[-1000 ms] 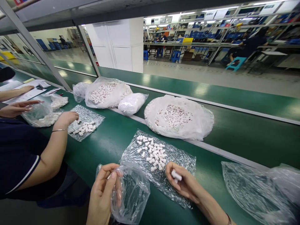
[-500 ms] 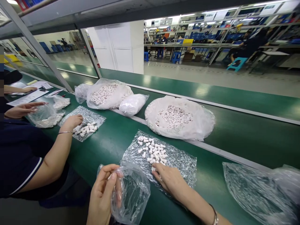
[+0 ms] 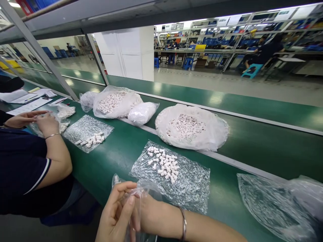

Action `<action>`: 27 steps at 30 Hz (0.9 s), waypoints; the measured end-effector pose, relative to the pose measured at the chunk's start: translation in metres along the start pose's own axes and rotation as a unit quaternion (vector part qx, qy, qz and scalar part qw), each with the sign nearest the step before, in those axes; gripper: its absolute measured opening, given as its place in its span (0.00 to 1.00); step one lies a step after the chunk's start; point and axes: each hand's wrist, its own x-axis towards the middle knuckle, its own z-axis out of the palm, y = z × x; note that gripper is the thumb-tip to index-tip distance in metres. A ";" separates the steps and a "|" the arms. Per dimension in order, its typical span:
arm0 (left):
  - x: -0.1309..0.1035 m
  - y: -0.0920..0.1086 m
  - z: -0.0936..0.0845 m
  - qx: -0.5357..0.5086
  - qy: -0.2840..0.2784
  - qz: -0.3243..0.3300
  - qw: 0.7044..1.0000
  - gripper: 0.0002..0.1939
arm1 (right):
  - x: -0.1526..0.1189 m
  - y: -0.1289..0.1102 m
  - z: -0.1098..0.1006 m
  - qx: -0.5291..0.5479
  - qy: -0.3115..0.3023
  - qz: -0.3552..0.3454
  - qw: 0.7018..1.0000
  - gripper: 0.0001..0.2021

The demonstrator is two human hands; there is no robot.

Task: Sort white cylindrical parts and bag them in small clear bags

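At the lower middle, my left hand (image 3: 121, 211) pinches the rim of a clear plastic bag (image 3: 153, 190). My right hand (image 3: 147, 210) reaches into the mouth of that bag, its fingers hidden behind the film and my left hand. Just beyond lies a flat clear plastic sheet (image 3: 193, 186) with a loose spread of small white plastic fittings (image 3: 166, 164) on it. Behind the sheet sits a large open white bag (image 3: 214, 134) filled with more of these fittings.
A co-worker's hands (image 3: 46, 122) hold a bag at the left, near another sheet (image 3: 78, 127) with white fittings. A second open bag (image 3: 136, 97) and a closed white bag (image 3: 142, 113) stand farther back. Empty clear bags (image 3: 275, 201) lie at the right on the green bench (image 3: 116, 151).
My right hand has moved left from the fittings on the sheet into the bag at my left hand. The co-worker's hand has likewise gone from their sheet to their bag.
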 end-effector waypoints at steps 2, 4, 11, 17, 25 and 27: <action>0.002 -0.002 -0.004 -0.009 -0.004 -0.007 1.000 0.20 | -0.009 -0.001 -0.014 0.003 -0.004 -0.008 1.000 0.10; 0.006 -0.003 -0.006 -0.031 -0.024 -0.030 0.999 0.20 | -0.032 -0.002 -0.036 0.016 0.024 0.019 0.999 0.09; 0.015 -0.001 0.009 -0.068 -0.008 -0.029 0.997 0.19 | -0.134 0.047 -0.054 -0.013 0.206 0.280 0.938 0.10; 0.019 -0.008 0.010 0.012 -0.074 -0.032 0.997 0.20 | -0.157 0.071 -0.031 -0.104 0.150 0.306 0.934 0.12; 0.016 -0.005 -0.004 0.205 -0.142 0.038 0.968 0.14 | -0.162 0.066 -0.036 0.114 0.212 0.383 0.892 0.11; 0.015 -0.002 -0.004 0.197 -0.158 0.028 0.967 0.12 | -0.166 0.062 -0.042 0.294 0.240 0.388 0.840 0.13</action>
